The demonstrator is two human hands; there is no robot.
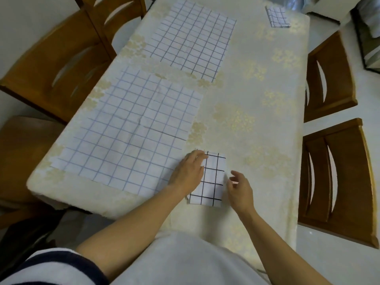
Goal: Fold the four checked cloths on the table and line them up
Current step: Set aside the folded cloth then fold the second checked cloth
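A small folded checked cloth [212, 179] lies near the table's front edge. My left hand [188, 173] rests flat on its left side, fingers stretched toward its far corner. My right hand [239, 187] hovers just right of that cloth with loosely bent fingers, holding nothing. Two checked cloths lie spread flat: a large one [131, 128] on the near left, another [191, 38] farther back. A second folded cloth [277, 16] sits at the far right corner of the table.
The table wears a cream floral tablecloth [257, 95]. Wooden chairs stand on the left [53, 64] and on the right [337, 173]. A further chair [329, 77] is at the right rear.
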